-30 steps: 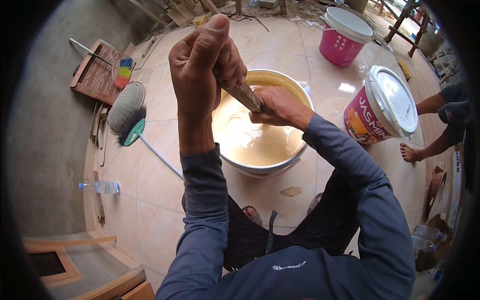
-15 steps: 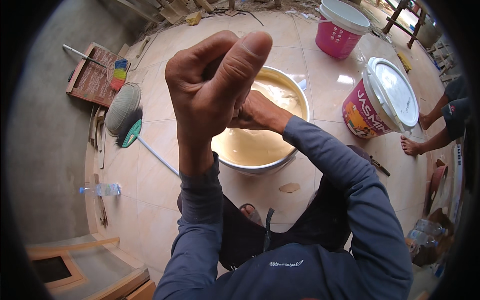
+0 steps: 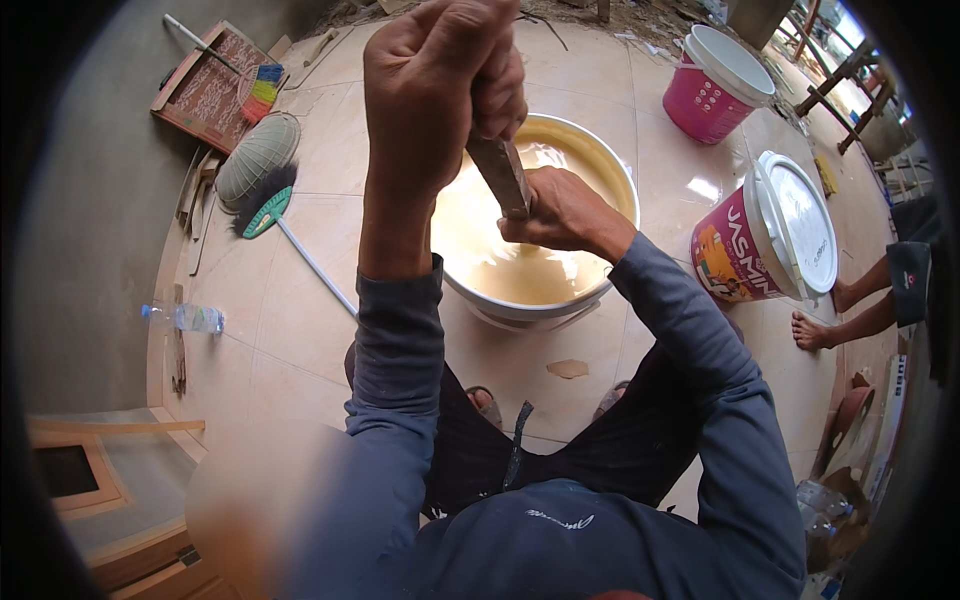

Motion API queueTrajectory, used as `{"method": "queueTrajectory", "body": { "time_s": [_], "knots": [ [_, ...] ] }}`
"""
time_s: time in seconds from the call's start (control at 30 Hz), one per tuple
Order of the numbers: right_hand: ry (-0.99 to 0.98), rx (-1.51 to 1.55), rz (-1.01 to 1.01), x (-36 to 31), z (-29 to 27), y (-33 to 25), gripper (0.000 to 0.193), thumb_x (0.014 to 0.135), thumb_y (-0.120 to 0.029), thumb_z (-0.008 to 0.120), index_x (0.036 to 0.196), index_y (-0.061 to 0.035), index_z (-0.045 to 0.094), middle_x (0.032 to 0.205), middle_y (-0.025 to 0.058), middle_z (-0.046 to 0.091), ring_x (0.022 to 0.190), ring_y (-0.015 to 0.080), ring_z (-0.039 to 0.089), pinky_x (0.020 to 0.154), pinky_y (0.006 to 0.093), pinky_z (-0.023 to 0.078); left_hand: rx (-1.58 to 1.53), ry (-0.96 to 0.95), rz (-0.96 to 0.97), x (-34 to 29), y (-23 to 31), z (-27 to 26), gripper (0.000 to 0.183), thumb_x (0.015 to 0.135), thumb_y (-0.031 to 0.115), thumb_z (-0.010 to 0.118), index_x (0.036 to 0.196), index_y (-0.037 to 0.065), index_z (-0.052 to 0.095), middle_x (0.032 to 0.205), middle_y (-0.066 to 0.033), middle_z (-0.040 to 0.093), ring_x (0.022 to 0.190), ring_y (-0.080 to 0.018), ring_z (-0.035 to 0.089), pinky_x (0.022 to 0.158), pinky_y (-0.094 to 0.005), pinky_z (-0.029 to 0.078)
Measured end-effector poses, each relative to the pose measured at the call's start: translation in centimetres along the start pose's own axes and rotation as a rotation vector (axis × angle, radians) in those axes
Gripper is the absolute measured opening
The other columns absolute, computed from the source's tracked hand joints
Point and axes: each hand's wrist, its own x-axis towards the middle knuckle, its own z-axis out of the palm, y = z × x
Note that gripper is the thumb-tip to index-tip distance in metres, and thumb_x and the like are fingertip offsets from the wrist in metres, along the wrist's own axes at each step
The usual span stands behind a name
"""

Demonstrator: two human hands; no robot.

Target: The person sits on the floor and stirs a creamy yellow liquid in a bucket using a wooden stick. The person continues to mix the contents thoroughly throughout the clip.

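Note:
A flat wooden stick [image 3: 500, 172] slants down over a white bucket [image 3: 630, 180] of cream-coloured paint [image 3: 545, 285]. My left hand [image 3: 440, 85] is closed in a fist round the stick's upper part, raised high at the top of the view. Lower down, my right hand [image 3: 572, 210] wraps round the same stick, just above the paint. The stick's lower end is hidden behind my right hand, so I cannot tell how deep it reaches. Bright reflections lie on the paint's smooth surface.
To the right stand a lidded paint bucket [image 3: 740, 240] and an uncovered pink one [image 3: 705, 105]. A person's bare feet [image 3: 815, 330] are beside the lidded bucket. On the left lie a broom [image 3: 268, 212], a woven hat [image 3: 262, 155] and a plastic bottle [image 3: 198, 318].
My left hand has moved up and slightly forward, and my right hand now shows on the stick below it. The stick has come into sight. The view has shifted a little.

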Motion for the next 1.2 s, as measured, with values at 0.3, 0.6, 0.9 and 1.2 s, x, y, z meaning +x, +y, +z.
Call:
{"method": "queueTrajectory", "body": {
  "time_s": [0.3,0.6,0.9,1.2],
  "knots": [
    [0.051,0.157,-0.323,-0.6,0.8,-1.6,0.021,0.085,-0.024,0.075,0.09,-0.0075,0.063,0.086,0.0105,0.067,0.084,0.031,0.066,0.075,0.0433,0.051,0.172,-0.252,-0.058,-0.7,3.0,4.1,0.043,0.101,0.036,0.072,0.072,0.005,0.064,0.058,0.0069,0.046,0.055,-0.0029,0.04,0.048,-0.025,0.029],
    [-0.026,0.063,-0.154,6.9,-3.1,4.2,0.026,0.094,-0.025,0.07,0.085,-0.0044,0.058,0.073,0.0068,0.056,0.067,0.0199,0.053,0.065,0.0366,0.045,0.157,-0.202,0.05,6.6,-3.3,0.5,0.042,0.102,0.046,0.066,0.079,0.011,0.061,0.057,0.0044,0.05,0.048,-0.0049,0.049,0.043,-0.0234,0.041],
    [-0.092,0.007,-0.181,1.1,-4.0,3.5,0.023,0.085,-0.019,0.07,0.075,-0.0048,0.056,0.068,0.0053,0.053,0.066,0.0187,0.05,0.063,0.0361,0.042,-0.045,-0.322,-0.028,5.2,-2.1,1.4,0.043,0.108,0.044,0.056,0.079,0.012,0.056,0.057,0.0023,0.052,0.046,-0.0061,0.051,0.042,-0.0239,0.043],
    [-0.007,0.131,-0.426,0.6,-1.8,-1.4,0.017,0.085,-0.018,0.075,0.09,-0.0055,0.065,0.087,0.0097,0.067,0.082,0.0273,0.065,0.073,0.0421,0.051,0.043,-0.613,0.128,3.8,0.9,2.3,0.043,0.107,0.028,0.061,0.07,0.004,0.064,0.059,0.004,0.051,0.052,-0.0044,0.044,0.046,-0.0256,0.032]
  ]
}}
